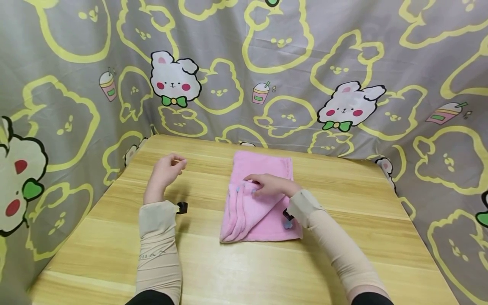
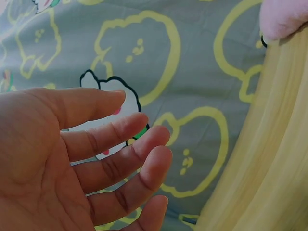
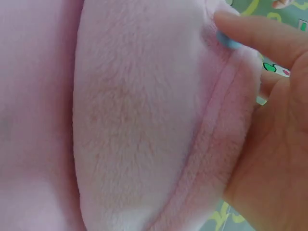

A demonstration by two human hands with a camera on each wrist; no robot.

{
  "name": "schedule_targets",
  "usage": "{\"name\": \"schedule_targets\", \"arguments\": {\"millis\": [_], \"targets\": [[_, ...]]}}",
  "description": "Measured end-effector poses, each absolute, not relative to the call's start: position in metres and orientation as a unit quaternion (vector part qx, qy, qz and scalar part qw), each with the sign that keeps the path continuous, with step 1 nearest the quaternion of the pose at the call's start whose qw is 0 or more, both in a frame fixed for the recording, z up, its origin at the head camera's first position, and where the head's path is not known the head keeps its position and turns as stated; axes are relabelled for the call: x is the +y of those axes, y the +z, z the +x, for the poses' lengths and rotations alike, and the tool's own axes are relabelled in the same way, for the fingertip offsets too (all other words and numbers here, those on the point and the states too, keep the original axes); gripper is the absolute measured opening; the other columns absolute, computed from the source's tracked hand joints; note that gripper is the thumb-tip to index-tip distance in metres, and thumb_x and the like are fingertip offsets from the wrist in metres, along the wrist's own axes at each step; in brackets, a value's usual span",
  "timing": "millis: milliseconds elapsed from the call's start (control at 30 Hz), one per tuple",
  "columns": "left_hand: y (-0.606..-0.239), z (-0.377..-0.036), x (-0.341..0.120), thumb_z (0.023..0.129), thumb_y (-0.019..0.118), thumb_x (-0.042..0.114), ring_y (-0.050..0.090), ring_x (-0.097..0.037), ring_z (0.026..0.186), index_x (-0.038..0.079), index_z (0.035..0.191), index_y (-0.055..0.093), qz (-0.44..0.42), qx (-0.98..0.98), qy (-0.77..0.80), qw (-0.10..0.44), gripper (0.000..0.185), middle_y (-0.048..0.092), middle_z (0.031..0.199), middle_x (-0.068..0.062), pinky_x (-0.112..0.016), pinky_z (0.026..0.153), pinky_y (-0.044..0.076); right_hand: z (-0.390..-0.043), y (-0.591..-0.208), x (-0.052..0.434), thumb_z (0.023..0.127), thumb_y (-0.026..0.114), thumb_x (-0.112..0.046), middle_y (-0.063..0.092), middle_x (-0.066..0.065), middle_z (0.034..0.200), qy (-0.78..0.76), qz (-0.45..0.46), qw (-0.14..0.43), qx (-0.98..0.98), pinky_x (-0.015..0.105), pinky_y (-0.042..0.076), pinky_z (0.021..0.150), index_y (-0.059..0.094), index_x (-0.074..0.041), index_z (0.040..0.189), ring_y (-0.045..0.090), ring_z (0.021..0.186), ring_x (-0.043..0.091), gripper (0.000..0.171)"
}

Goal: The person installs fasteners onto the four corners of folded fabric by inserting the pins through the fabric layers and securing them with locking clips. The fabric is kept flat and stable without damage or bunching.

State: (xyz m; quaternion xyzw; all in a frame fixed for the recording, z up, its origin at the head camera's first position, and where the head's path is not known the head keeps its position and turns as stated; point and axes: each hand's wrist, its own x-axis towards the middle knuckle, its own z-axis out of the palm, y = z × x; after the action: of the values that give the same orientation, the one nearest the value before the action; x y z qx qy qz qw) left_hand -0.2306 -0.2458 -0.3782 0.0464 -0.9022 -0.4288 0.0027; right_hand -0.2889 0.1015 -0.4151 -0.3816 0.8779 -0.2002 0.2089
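A pink plush towel [image 1: 263,163] lies on the wooden table, with a front part folded over into several stacked layers. My right hand [image 1: 268,185] pinches the upper edge of those layers. In the right wrist view, its thumb [image 3: 260,36] presses beside a small blue spot [image 3: 228,40], and the other fingers are mostly hidden behind the fabric [image 3: 130,110]. To the left of the towel, my left hand [image 1: 167,169] hovers over the table, holding nothing. Its fingers [image 2: 120,166] are relaxed and slightly bent in the left wrist view.
The wooden table [image 1: 206,271] extends around the towel. A grey curtain [image 1: 225,38] with yellow outlines and white rabbit faces encloses its back and sides. Small black mounts, one [image 1: 182,207] on the left and one on the right, stick out from the sleeve cuffs.
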Motion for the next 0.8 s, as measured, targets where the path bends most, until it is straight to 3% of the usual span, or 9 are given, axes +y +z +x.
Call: {"name": "schedule_targets", "arguments": {"millis": [333, 500, 633, 800], "targets": [[-0.375, -0.23, -0.242, 0.101, 0.046, 0.041, 0.062, -0.035, 0.106, 0.007, 0.126, 0.055, 0.045, -0.904, -0.426, 0.0, 0.044, 0.064, 0.118, -0.019, -0.04, 0.082, 0.049, -0.261, -0.403, 0.14, 0.079, 0.068, -0.009, 0.05, 0.01, 0.139, -0.262, -0.416, 0.189, 0.85, 0.036, 0.042, 0.096, 0.041, -0.008, 0.146, 0.047, 0.109, 0.019, 0.072], [-0.373, -0.229, -0.241, 0.102, 0.046, 0.041, 0.063, -0.034, 0.106, 0.006, 0.127, 0.054, 0.041, -0.906, -0.421, -0.002, 0.044, 0.063, 0.12, -0.02, -0.041, 0.083, 0.049, -0.237, -0.402, 0.168, 0.074, 0.071, -0.005, 0.051, 0.007, 0.128, -0.269, -0.422, 0.193, 0.844, 0.033, 0.042, 0.092, 0.046, -0.009, 0.141, 0.045, 0.107, 0.017, 0.072], [-0.373, -0.229, -0.239, 0.102, 0.045, 0.039, 0.063, -0.034, 0.106, 0.006, 0.127, 0.054, 0.038, -0.908, -0.418, -0.003, 0.043, 0.063, 0.12, -0.021, -0.041, 0.083, 0.05, -0.22, -0.409, 0.188, 0.072, 0.076, -0.001, 0.05, 0.004, 0.128, -0.294, -0.424, 0.176, 0.838, 0.033, 0.04, 0.098, 0.049, -0.013, 0.136, 0.043, 0.113, 0.016, 0.07], [-0.373, -0.23, -0.236, 0.102, 0.046, 0.039, 0.063, -0.034, 0.106, 0.006, 0.125, 0.055, 0.035, -0.908, -0.418, -0.005, 0.042, 0.064, 0.119, -0.02, -0.042, 0.084, 0.05, -0.199, -0.422, 0.206, 0.068, 0.076, 0.004, 0.051, 0.0, 0.125, -0.293, -0.407, 0.137, 0.854, 0.031, 0.04, 0.094, 0.048, -0.016, 0.138, 0.041, 0.112, 0.015, 0.078]]}}
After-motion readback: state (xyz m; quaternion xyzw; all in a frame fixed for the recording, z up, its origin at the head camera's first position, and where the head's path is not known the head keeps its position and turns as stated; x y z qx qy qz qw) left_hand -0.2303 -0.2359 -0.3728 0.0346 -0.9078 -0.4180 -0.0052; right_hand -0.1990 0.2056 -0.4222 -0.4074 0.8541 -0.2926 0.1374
